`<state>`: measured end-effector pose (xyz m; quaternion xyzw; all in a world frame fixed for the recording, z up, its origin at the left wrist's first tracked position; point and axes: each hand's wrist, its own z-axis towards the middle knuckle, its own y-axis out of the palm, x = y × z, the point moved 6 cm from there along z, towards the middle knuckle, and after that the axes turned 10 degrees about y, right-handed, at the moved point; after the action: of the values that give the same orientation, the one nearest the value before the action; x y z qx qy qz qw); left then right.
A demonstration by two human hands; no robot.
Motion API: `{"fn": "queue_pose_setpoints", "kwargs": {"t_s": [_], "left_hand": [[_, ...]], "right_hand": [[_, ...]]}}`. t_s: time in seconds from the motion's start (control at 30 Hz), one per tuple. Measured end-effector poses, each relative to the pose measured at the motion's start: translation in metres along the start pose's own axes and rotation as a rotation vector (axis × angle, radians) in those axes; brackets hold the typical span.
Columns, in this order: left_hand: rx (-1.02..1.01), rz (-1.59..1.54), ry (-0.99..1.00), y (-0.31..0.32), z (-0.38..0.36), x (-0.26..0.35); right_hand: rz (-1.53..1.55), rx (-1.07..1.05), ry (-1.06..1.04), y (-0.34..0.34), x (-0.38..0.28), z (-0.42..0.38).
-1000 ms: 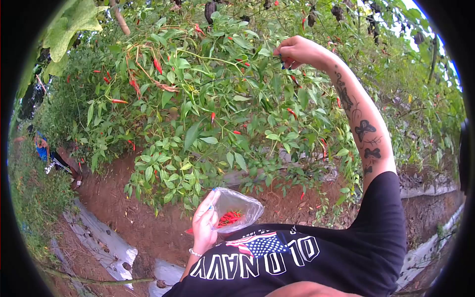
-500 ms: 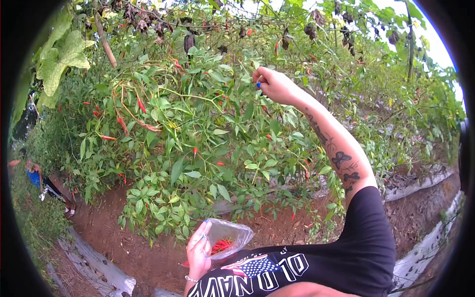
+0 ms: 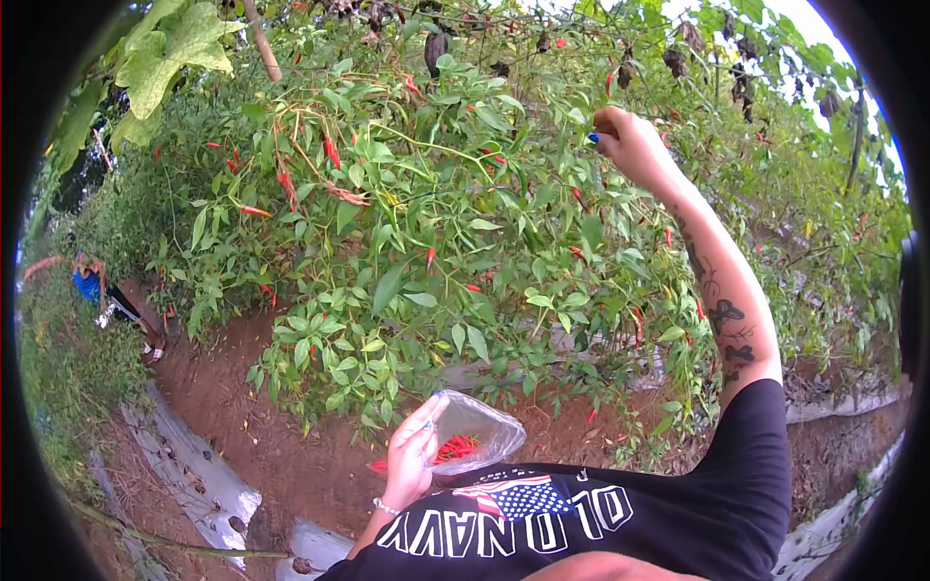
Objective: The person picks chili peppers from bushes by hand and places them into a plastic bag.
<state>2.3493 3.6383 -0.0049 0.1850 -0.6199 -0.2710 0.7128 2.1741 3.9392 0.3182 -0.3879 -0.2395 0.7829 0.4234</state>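
Observation:
My right hand [image 3: 630, 145] reaches out at the upper right of the pepper bushes, its fingers pinched together by the leaves; whatever lies between them is too small to name. Low in the view, my left hand [image 3: 412, 455] grips a clear plastic bag [image 3: 489, 431] by its rim. Inside the bag lie several red chili peppers [image 3: 457, 448]. Between and beyond my hands spreads a leafy chili plant [image 3: 387, 281], with red peppers such as one [image 3: 331, 152] hanging at its upper left.
Another person in blue [image 3: 89, 284] is among the plants at the far left. Brown soil [image 3: 291, 465] and silvery plastic sheeting [image 3: 199, 474] run below the bushes. A wooden stake [image 3: 262, 44] stands at the top left, near large pale leaves [image 3: 174, 58].
The view has shifted, so the plants sit further right and slightly higher. My right hand remains raised and pinched at the foliage, while my left hand still holds the bag.

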Motion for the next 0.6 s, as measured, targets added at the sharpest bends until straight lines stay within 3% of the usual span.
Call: {"fn": "queue_pose_setpoints", "kwargs": {"t_s": [0.03, 0.1, 0.27, 0.53, 0.6], "left_hand": [[0.004, 0.001, -0.010, 0.001, 0.000, 0.000], [0.016, 0.008, -0.003, 0.003, 0.001, 0.001], [0.018, 0.001, -0.003, 0.007, 0.004, -0.001], [0.016, -0.010, -0.017, 0.011, 0.006, -0.004], [0.036, -0.006, -0.011, 0.009, 0.006, -0.002]], "right_hand": [[0.256, -0.210, 0.219, 0.005, 0.007, -0.004], [0.593, -0.331, 0.314, 0.004, 0.005, -0.010], [0.857, -0.480, 0.337, 0.002, 0.016, -0.006], [0.953, -0.501, 0.382, 0.007, 0.017, -0.010], [0.566, -0.380, 0.361, 0.003, 0.019, -0.010]]}}
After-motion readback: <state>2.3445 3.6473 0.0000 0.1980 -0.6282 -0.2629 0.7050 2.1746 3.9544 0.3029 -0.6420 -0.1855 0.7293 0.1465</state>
